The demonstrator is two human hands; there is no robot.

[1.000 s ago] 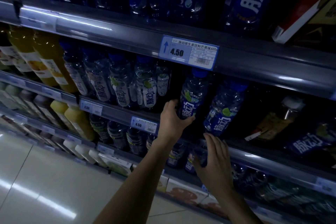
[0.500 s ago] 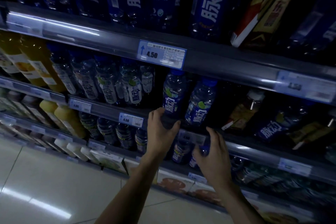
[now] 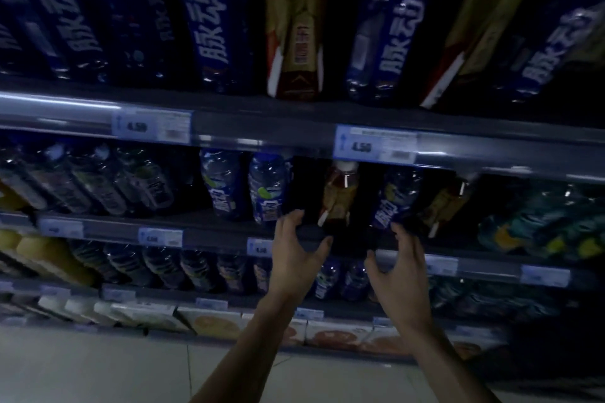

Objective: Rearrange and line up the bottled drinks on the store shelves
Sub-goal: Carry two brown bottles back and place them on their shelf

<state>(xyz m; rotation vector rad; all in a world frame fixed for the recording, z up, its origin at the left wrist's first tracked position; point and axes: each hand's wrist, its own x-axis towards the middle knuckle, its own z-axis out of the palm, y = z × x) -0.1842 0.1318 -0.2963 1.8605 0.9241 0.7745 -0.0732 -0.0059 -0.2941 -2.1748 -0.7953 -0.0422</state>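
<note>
Two blue-labelled drink bottles (image 3: 268, 188) stand side by side on the middle shelf. To their right is an amber bottle with a white cap (image 3: 339, 193), then another blue bottle (image 3: 394, 198). My left hand (image 3: 296, 253) is at the shelf's front edge below the gap between the blue pair and the amber bottle, fingers spread, holding nothing. My right hand (image 3: 401, 265) hovers below the right blue bottle, fingers curled apart and empty. The view is dim and blurred.
Tall blue and gold bottles (image 3: 294, 20) fill the top shelf. Price tags (image 3: 375, 144) line the shelf rails. More small bottles (image 3: 196, 268) sit on the lower shelf, boxed goods (image 3: 209, 324) below that. Teal-labelled bottles (image 3: 537, 222) are at the right. The pale floor (image 3: 98, 366) lies beneath.
The view has swung to the right and up along the shelves. My left hand let go of the blue bottle, and both hands have moved right toward the amber and blue bottles.
</note>
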